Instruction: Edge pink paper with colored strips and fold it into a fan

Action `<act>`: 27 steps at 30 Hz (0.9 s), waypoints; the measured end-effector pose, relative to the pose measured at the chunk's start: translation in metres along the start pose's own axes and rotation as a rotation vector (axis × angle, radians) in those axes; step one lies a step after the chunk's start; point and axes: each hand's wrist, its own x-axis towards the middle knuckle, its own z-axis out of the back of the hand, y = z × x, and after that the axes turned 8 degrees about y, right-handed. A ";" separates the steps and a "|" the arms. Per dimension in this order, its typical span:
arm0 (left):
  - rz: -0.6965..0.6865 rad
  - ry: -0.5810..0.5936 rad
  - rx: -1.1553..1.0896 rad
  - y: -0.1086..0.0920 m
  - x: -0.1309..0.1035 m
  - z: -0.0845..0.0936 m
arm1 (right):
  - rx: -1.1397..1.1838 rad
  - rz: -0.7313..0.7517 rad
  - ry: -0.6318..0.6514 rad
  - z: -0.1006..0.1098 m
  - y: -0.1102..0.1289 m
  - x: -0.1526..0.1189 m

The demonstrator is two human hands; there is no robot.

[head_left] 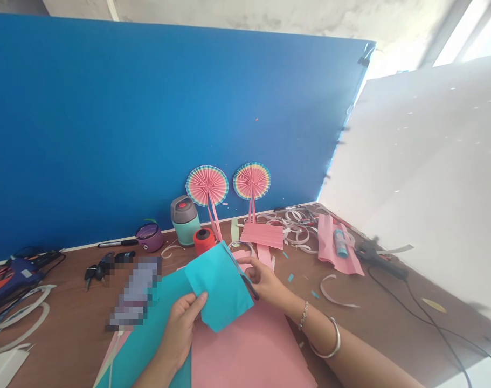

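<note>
Over the middle of the table point(67, 350), here's a small blue paper point(223, 293), held up at a tilt above the pink sheets point(249, 350) and a large blue sheet point(158, 328). The left hand point(180, 328) has it pinched at its lower left edge, thumb on top, fingers tucked behind. Over on the paper's right side, the right hand point(263, 283) has its fingers curled around dark-handled scissors point(252, 288), set right along that edge; how far the blades are spread, I can't tell. And just beyond, a folded pink strip point(262, 235) lies on the table, with two round paper fans point(207, 186) standing against the blue board point(108, 134). Left of them stands a flask point(186, 223), a red pot point(203, 241) just beside it, and a purple cup point(150, 238) further left.
</note>
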 end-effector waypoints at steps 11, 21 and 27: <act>0.011 0.062 -0.042 -0.005 -0.002 -0.002 | 0.018 0.023 0.018 -0.001 0.003 -0.002; 0.025 0.079 -0.031 0.002 -0.001 0.000 | 0.018 0.039 -0.007 -0.003 0.003 -0.001; 0.043 0.053 0.014 0.001 0.000 0.001 | -0.001 0.023 -0.028 0.000 0.001 0.000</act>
